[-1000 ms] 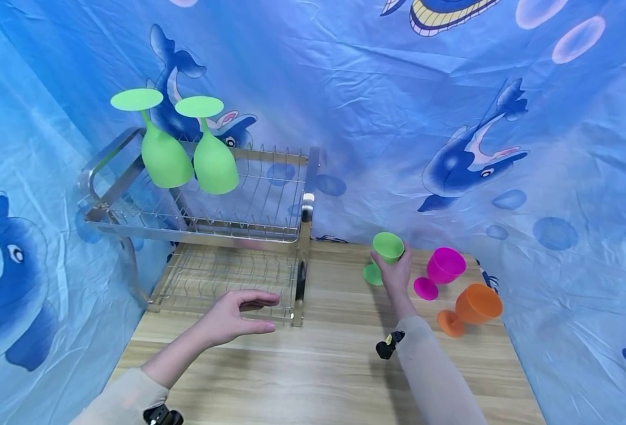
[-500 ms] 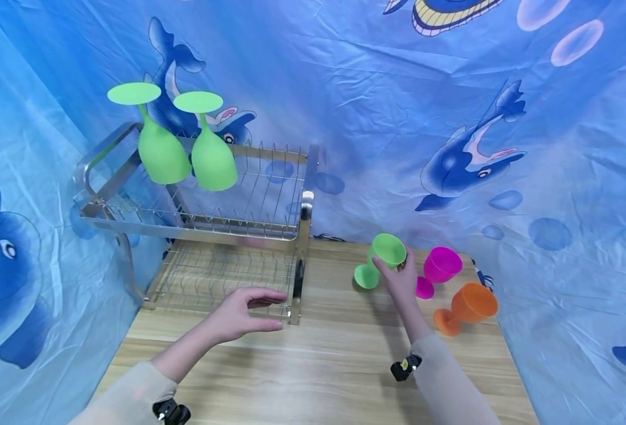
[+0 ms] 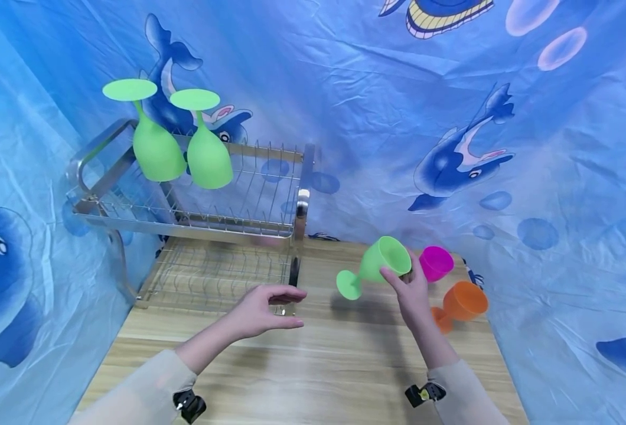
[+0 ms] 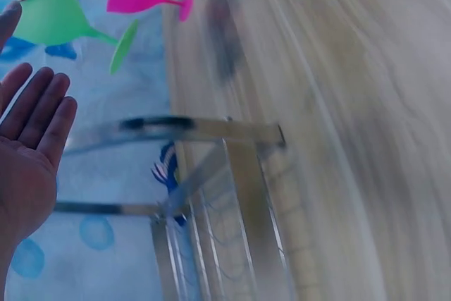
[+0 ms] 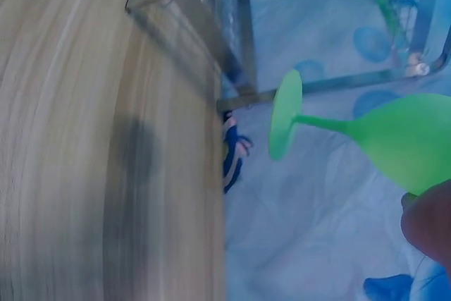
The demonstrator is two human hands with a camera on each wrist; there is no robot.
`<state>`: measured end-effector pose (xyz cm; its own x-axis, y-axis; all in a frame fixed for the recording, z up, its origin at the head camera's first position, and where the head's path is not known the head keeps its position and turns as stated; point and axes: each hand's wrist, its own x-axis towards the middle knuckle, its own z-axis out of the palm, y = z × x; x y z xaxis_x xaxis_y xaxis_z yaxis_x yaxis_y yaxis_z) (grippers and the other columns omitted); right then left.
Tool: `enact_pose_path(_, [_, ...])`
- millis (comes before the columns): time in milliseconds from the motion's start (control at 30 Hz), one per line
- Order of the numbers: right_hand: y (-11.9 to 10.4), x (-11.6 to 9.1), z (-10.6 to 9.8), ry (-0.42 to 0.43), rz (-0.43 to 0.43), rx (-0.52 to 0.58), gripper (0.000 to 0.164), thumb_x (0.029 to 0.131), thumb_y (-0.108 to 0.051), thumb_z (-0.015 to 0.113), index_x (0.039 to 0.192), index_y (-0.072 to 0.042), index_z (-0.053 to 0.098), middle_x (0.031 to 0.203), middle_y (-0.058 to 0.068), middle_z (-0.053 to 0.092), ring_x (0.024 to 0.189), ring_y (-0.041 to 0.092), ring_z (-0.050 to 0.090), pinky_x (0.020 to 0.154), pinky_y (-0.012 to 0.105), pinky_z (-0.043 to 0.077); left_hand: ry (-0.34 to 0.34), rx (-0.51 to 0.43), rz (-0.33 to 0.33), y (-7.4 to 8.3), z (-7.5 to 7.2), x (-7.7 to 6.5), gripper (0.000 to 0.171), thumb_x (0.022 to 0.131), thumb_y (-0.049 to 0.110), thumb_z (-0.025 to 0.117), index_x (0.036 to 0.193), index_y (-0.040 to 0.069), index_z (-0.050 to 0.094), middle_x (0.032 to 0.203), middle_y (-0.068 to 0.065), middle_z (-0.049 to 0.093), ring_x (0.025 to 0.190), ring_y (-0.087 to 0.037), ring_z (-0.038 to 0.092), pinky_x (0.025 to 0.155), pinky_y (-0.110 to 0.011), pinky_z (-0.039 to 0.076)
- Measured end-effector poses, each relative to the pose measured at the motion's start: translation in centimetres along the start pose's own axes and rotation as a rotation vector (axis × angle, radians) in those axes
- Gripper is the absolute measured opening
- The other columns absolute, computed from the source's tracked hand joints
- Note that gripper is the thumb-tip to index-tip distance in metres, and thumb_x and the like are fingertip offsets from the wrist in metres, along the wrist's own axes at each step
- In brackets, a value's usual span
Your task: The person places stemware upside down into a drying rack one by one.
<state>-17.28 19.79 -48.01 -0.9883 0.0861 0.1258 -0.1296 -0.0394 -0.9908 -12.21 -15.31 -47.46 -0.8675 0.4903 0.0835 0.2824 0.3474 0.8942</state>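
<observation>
My right hand (image 3: 413,289) grips a green goblet (image 3: 379,262) by its bowl, thumb on the near side. The goblet is tilted, its round foot pointing left and its mouth to the right; the right wrist view shows it raised off the table. My left hand (image 3: 270,310) hovers in front of the rack's right end, fingers straight and thumb apart, holding nothing. In the left wrist view its palm (image 4: 28,181) faces the green goblet. A magenta goblet (image 3: 436,264) and an orange goblet (image 3: 465,301) stand at the right, the magenta one partly hidden behind my right hand.
A two-tier metal dish rack (image 3: 185,227) stands at the left. Two green goblets (image 3: 157,150) rest upside down on its upper tier. Blue cloth (image 3: 355,130) printed with whales hangs around the wooden table (image 3: 313,372).
My right hand has lifted the green goblet and tipped it, its foot swinging left. My left hand has moved right. The head view has shifted slightly.
</observation>
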Motion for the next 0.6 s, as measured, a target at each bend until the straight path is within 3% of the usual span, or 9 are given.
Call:
enact_pose_path(367, [-2.7,-2.9,0.5,-0.146,-0.032,0.085,0.062,0.100,0.007,0.063,0.157,0.000,0.040,0.137,0.002,0.062,0.125,0.015,0.061,0.109,0.024,0.052,0.044,-0.025,0.102,2.7,2.1,3.1,0.057,0.087,0.032,0.092,0.135,0.008,0.073,0.132,-0.007,0.075,0.123,-0.025,0.071,0.107,-0.034,0.057])
enact_pose_path(600, [-3.3,-3.9,1.0,-0.195,-0.036,0.206,0.060,0.099,0.010,0.058,0.156,0.002,0.040,0.136,0.002,0.063,0.124,0.014,0.062,0.112,0.026,0.051,0.081,0.009,0.122,3.3,2.9,4.3,0.055,0.085,0.030,0.094,0.134,0.013,0.075,0.133,-0.001,0.075,0.123,-0.021,0.071,0.106,-0.032,0.057])
